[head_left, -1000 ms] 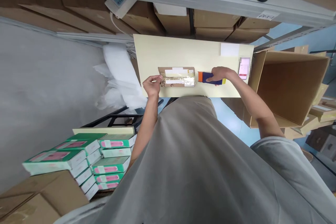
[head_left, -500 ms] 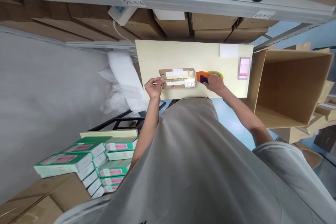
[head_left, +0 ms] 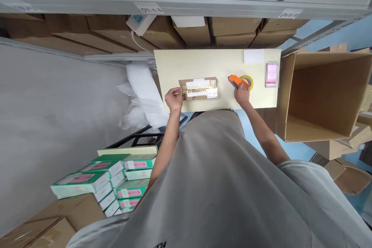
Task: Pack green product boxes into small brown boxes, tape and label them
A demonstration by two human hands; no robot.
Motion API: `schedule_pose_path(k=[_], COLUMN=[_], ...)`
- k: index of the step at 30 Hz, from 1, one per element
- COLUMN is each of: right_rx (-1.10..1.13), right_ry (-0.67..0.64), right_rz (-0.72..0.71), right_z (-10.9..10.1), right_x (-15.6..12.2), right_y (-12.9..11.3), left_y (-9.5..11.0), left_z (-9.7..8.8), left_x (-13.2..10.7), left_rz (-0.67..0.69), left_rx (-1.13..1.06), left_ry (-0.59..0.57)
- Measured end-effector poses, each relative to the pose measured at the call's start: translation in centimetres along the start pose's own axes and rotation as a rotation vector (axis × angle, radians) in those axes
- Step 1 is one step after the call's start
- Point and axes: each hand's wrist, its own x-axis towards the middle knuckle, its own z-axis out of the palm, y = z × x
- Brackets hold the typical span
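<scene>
A small flat cardboard box [head_left: 200, 89] lies on the cream tabletop [head_left: 197, 62], with white labels and shiny tape along its upper face. At its left end my left hand [head_left: 174, 99] is closed, thumb and fingers pinched on the corner. My right hand [head_left: 241, 94] grips an orange tape dispenser [head_left: 235, 80] that carries a roll of yellow tape [head_left: 247, 81]. The dispenser is to the right of the box, apart from it. My right fingers are partly hidden under the dispenser.
On the table's right side are a white paper [head_left: 254, 56] and a pink-screened phone [head_left: 271, 74]. A large open carton [head_left: 316, 97] stands to the right. Behind is a shelf [head_left: 180, 6] with cartons under it. Green-and-white boxes [head_left: 81, 180] are stacked at lower left, near white foam wrap [head_left: 142, 89].
My right hand has moved the tape dispenser right, away from the box's right end, and the dispenser has tilted. My left hand stays at the box's left end. The whole view has shifted slightly.
</scene>
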Motion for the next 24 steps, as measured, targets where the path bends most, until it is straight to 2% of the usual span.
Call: schedule_pose_path(k=[2, 5, 8, 10, 12, 14, 16, 20, 24], right_rx=[0.04, 0.073, 0.155, 0.253, 0.348, 0.393, 0.393, 0.394, 0.349], right_ry=[0.037, 0.114, 0.191, 0.135, -0.003, -0.083, -0.101, -0.089, -0.105], right_rz=[0.043, 0.093, 0.021, -0.092, -0.166, -0.156, -0.088, 0.017, -0.007], right_z=[0.4, -0.3, -1.9, -2.8, -3.2, -3.0, -2.7, -2.4, -2.7], right_x=[-0.1, -0.7, -2.2, -3.4, -4.3, -4.5, -4.1, -2.8, -2.8], right_y=[0.1, -0.3, -2.5, -5.3, -8.6, -11.5, -13.3, -13.8, -12.4], left_y=[0.0, 0.1, 0.2, 0.3, 0.6, 1.0, 1.3, 0.8, -0.4], left_z=[0.0, 0.0, 0.3, 0.8, 1.7, 2.6, 3.3, 3.0, 2.1], left_x=[-0.3, -0.7, -1.1, -1.6, -2.2, -2.8, -3.2, -2.7, -1.2], left_rz=[0.002, 0.008, 0.007, 0.024, 0.058, 0.083, 0.082, 0.075, 0.029], left_rx=[0.006, 0.019, 0.025, 0.033, 0.03, 0.003, -0.025, -0.03, -0.241], left_ry=[-0.006, -0.03, -0.084, -0.115, -0.125, -0.123, -0.113, -0.099, -0.159])
